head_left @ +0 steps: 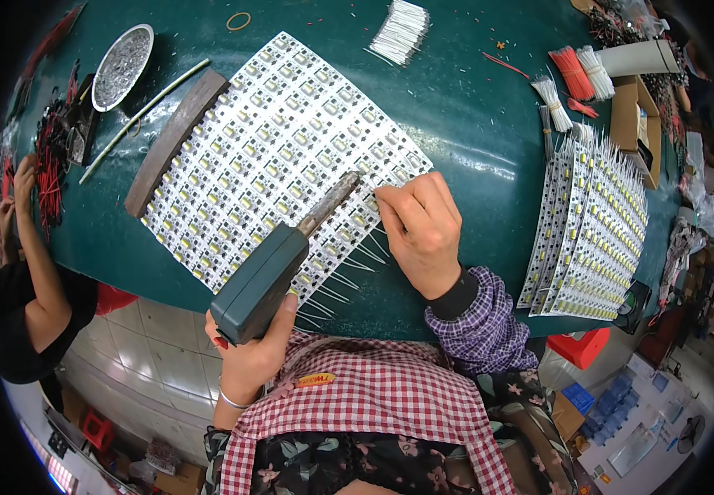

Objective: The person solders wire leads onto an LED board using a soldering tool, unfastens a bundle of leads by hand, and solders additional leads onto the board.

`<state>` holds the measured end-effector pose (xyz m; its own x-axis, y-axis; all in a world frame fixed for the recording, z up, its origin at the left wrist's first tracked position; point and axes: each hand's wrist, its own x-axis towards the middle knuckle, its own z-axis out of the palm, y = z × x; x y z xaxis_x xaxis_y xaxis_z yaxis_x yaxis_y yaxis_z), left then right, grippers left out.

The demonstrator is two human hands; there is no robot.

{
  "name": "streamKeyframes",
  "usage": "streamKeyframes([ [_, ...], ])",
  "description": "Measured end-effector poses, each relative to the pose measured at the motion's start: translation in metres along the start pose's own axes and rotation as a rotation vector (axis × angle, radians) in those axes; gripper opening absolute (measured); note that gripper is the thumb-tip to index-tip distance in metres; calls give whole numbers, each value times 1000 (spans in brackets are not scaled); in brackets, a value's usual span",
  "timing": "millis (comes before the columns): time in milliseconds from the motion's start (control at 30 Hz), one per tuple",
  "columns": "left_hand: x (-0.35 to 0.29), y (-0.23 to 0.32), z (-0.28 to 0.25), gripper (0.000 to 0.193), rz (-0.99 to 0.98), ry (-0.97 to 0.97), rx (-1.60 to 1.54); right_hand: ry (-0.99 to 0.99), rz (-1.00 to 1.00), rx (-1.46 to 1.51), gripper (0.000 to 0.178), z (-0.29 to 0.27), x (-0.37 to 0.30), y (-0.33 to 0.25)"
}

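Observation:
A large white LED circuit board panel [246,157] with rows of small yellowish LEDs lies tilted on the green table. My left hand [254,355] is wrapped round a dark green soldering gun [262,280], whose metal barrel reaches across the panel to its right-hand part. The barrel's tip touches or hovers just over the board; I cannot tell which. Close to that tip, my right hand [423,231] is closed in a pinch at the panel's right edge; its fingers hide what they hold. Thin white wires [336,289] stick out along the lower right edge.
A dark curved bar [174,144] lies along the panel's left edge. Farther left are a pale stick [143,120] and a metal bowl [123,68]. Stacked wired panels [588,231], wire bundles [571,74] and a cardboard box [633,124] occupy the right. Another person's arm [39,239] works at far left.

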<state>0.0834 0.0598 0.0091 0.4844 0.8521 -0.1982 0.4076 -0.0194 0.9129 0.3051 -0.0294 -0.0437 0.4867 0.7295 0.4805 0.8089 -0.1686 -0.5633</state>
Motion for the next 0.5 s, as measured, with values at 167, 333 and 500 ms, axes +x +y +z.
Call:
streamKeyframes([
  [167,-3,1,-4,20,-1,-3,23,15,-12,-6,20,-3,1,-2],
  [333,-5,7,-5,18,-61,-1,-7,-1,-30,11,20,-2,0,0],
  [500,-5,3,-6,16,-9,-33,22,-10,-17,22,20,-2,0,-1],
])
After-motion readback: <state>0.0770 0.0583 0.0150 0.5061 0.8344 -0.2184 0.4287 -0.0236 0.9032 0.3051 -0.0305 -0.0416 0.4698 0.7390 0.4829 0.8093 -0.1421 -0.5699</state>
